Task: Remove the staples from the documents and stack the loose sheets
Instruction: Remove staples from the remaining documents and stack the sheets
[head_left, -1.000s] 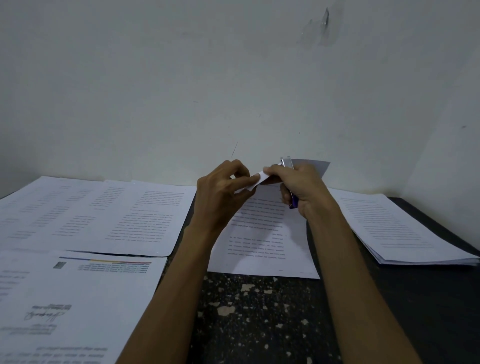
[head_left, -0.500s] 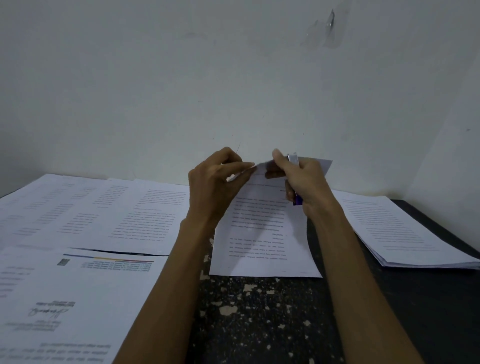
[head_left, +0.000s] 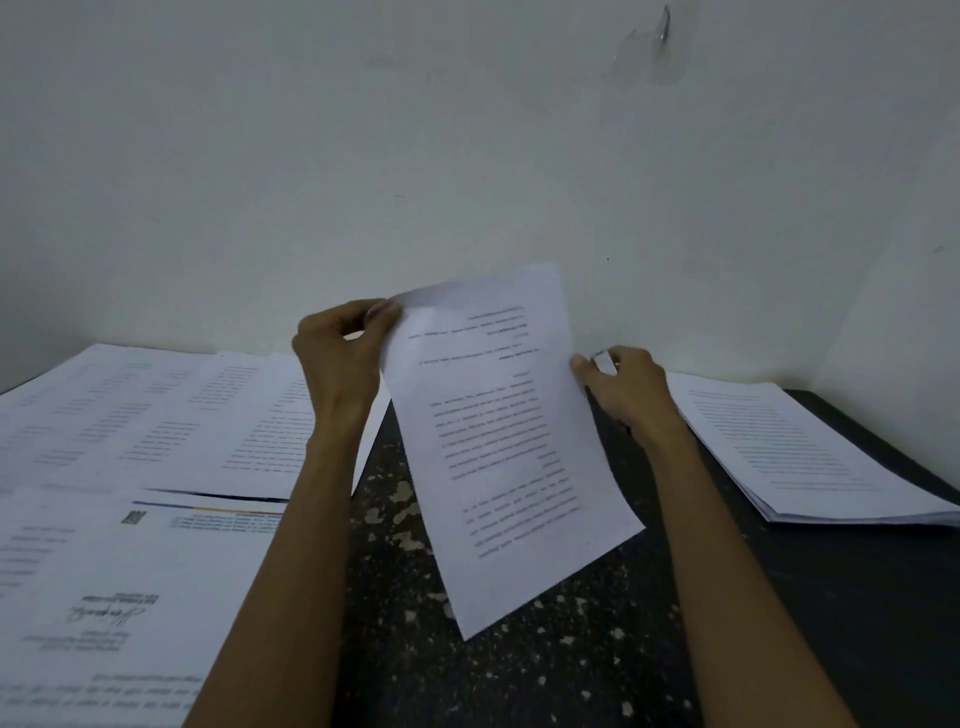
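Note:
A printed sheet (head_left: 509, 441) is lifted off the dark table (head_left: 545, 675) and tilted, its lower corner pointing toward me. My left hand (head_left: 340, 364) pinches the sheet's top left corner between thumb and fingers. My right hand (head_left: 626, 387) is at the sheet's right edge, thumb against the paper, fingers curled round a small staple remover (head_left: 601, 355) of which only a silver tip shows. A stack of loose sheets (head_left: 810, 457) lies to the right of my right hand.
Printed documents (head_left: 156, 415) cover the table's left side, with another document (head_left: 104, 597) bearing a coloured stripe and a signature at the front left. A white wall (head_left: 467, 156) rises right behind the table and closes in on the right.
The hands were together at the sheet's top corner. Now they have parted: the left hand has raised the sheet and swung it up, and the right hand has dropped to its right edge.

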